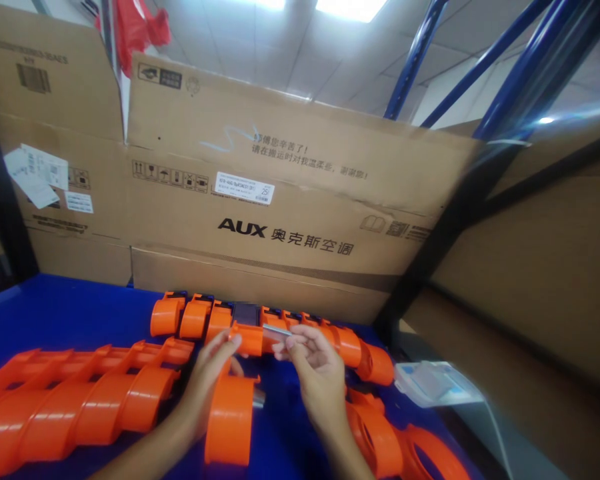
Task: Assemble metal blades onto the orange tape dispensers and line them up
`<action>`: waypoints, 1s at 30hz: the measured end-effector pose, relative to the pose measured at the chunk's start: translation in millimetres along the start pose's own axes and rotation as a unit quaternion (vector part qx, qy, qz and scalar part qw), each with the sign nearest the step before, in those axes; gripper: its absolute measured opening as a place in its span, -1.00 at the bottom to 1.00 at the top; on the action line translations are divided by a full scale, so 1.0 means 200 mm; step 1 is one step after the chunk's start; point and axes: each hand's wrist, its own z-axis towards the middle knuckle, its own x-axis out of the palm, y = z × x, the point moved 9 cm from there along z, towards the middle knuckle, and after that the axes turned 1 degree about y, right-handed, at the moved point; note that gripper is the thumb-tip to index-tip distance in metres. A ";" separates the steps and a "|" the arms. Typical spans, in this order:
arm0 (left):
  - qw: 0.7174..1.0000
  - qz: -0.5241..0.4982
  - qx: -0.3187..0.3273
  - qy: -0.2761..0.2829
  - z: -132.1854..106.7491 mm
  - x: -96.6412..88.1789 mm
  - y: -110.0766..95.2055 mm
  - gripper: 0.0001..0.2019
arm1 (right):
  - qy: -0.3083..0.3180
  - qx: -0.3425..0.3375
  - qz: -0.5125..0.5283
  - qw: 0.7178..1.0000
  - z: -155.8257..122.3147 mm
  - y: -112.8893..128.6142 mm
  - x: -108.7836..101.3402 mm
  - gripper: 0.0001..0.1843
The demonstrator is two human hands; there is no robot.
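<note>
My left hand is closed around an orange plastic tape dispenser. Its round body hangs below my fingers, and a flat orange part shows at my thumb. A short metal piece pokes out from the side of the body. Between the thumb and fingers of my right hand is a thin silver metal strip. The strip's left end lies close to the flat orange part; whether they touch I cannot tell.
Orange dispensers with dark tops line the back of the blue table. More stand in a nested row at left and others at right. A clear plastic box sits at the right edge. Cardboard walls the back.
</note>
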 end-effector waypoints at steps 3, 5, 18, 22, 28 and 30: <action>1.000 0.004 0.000 -0.008 0.00 0.00 0.00 -0.59 | 0.016 -0.009 -0.003 1.000 0.00 0.01 0.01 -0.71; 1.000 0.006 0.003 -0.007 0.00 0.00 0.00 -0.59 | 0.014 -0.012 -0.007 1.000 0.00 0.00 0.00 -0.72; 1.000 0.013 -0.002 0.020 0.03 0.00 0.00 -0.59 | 0.001 -0.040 -0.100 0.994 0.01 -0.02 -0.02 -0.75; 0.999 0.007 0.014 0.040 0.01 0.04 -0.03 -0.59 | 0.014 -0.062 -0.146 0.987 0.01 -0.01 -0.01 -0.74; 0.999 -0.016 0.021 0.035 -0.01 0.05 -0.08 -0.61 | 0.017 -0.083 -0.204 0.975 0.00 0.01 -0.02 -0.72; 0.999 -0.019 0.019 0.039 -0.01 0.05 -0.08 -0.62 | 0.016 -0.082 -0.218 0.972 0.00 0.01 -0.03 -0.70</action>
